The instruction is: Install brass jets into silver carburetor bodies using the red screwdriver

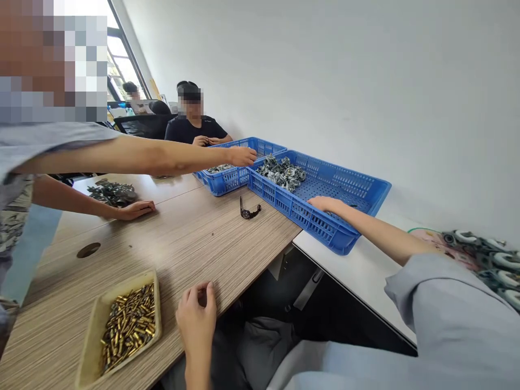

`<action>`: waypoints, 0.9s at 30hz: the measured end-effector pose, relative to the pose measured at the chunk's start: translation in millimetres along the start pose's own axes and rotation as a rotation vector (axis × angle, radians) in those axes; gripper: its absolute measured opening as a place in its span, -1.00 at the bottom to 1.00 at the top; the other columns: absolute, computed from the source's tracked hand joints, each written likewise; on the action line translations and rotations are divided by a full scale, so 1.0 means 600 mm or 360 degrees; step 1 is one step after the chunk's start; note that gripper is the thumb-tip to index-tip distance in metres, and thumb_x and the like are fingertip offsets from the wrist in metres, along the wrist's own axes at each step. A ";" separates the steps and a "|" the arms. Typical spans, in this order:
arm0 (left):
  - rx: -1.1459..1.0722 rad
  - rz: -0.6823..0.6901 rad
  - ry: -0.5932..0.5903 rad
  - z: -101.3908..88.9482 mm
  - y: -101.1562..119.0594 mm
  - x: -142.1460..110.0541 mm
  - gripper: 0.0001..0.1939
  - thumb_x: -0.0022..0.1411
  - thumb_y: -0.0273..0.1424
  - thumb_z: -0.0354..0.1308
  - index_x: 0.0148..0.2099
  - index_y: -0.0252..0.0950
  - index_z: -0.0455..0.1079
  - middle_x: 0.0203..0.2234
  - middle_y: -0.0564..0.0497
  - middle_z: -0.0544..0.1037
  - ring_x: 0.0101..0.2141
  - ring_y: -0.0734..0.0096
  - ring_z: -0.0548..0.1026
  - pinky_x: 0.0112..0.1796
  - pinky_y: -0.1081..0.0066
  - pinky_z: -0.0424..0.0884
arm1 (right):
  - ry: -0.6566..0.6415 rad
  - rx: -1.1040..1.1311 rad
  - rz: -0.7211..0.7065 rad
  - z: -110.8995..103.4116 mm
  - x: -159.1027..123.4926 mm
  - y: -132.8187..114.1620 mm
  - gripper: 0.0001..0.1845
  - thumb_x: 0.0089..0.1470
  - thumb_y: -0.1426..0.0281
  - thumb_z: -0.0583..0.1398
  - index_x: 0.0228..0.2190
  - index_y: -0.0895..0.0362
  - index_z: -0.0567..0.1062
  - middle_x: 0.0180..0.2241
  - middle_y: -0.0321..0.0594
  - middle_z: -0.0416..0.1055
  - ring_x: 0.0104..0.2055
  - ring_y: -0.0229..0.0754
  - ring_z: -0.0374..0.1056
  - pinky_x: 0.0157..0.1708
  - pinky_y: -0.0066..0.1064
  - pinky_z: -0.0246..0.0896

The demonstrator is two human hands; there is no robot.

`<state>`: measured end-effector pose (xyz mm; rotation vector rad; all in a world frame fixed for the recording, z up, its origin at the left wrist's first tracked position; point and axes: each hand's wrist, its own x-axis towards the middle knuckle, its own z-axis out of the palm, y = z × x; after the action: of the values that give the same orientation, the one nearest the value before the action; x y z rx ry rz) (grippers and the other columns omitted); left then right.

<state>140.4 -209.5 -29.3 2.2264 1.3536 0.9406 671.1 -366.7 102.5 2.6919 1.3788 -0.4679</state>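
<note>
My right hand (326, 203) reaches from the right over the near rim of a blue plastic crate (365, 189), palm down with the fingers stretched out; nothing shows in it. Grey metal parts (282, 171) are heaped at the crate's far left end, apart from my hand. My left hand (197, 317) rests on the wooden table (195, 238) near its front edge, fingers curled toward the thumb, and I cannot see whether it holds anything. A beige tray of several brass pieces (128, 325) lies just to its left.
A person standing at the left stretches one hand (242, 156) into a second blue crate (231, 179) and rests the other hand (137, 209) beside a pile of metal parts (112, 193). A black wristwatch (248, 211) lies on the table. Caster wheels (493, 262) lie at the right. Two people sit at the far end.
</note>
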 end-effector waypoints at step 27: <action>-0.0111 0.0060 0.0068 0.014 -0.012 -0.008 -0.67 0.50 -0.12 0.06 -0.16 -0.20 0.54 -0.22 -0.11 0.64 -0.12 0.05 0.55 -0.09 0.21 0.32 | 0.1460 0.0119 -0.0593 -0.105 -0.230 -0.276 -0.34 0.22 0.16 0.36 0.30 -0.03 0.43 0.21 -0.03 0.54 0.13 0.19 0.49 0.04 -0.07 0.45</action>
<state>140.3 -210.0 -41.0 2.1987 1.2810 1.0377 476.9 -363.4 215.2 2.7998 2.0796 0.8421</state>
